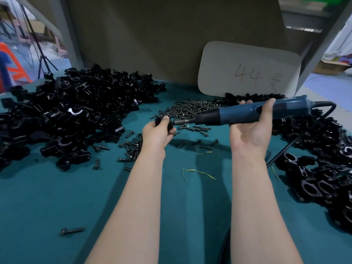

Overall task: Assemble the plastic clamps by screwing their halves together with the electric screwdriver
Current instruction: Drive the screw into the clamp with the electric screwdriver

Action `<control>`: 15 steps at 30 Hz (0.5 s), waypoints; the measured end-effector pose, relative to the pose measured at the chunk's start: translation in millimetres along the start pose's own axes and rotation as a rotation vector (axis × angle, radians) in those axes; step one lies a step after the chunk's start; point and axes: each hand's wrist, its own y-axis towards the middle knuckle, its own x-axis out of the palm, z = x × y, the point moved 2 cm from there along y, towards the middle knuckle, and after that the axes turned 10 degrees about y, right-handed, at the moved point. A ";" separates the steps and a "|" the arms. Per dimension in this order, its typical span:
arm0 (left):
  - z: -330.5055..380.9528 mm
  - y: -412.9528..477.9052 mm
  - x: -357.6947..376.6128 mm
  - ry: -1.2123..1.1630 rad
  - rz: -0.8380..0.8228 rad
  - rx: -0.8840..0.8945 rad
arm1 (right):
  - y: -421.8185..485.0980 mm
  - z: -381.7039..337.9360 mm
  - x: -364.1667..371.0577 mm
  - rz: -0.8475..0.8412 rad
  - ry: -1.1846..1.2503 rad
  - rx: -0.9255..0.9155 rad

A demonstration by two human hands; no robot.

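1. Where the teal table cover runs off to the far left, a big heap of black clamp halves lies piled. One lone screw sits well apart from it, near the front edge.
2. Left hand: raised over the cover, fingers and thumb curled tight round a small black clamp, just left of centre.
3. Screw pile: dense beyond the hands, with strays scattered beside the left wrist.
4. Yellow wire scraps lie on the cover between the forearms.
5. Electric screwdriver: blue body, black nose, held nearly level. Its bit tip meets the clamp at the left hand.
6. Right hand: palm up under the screwdriver, fingers wrapped over the far side, thumb up the near side, clamped on it.
7. White card marked "44" leans on the back board.
8. Far right: a heap of ring-shaped clamps. The black cord from the screwdriver's rear runs down beside them.
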 end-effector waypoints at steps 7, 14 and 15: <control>-2.7 2.1 3.4 0.112 0.071 0.109 | -5.4 2.5 2.1 0.011 -0.090 -0.039; -9.1 5.9 4.8 0.311 0.191 0.229 | -11.2 8.5 13.3 -0.054 -0.177 -0.071; -9.8 6.0 4.9 0.323 0.197 0.233 | -12.7 9.0 15.9 -0.081 -0.206 -0.080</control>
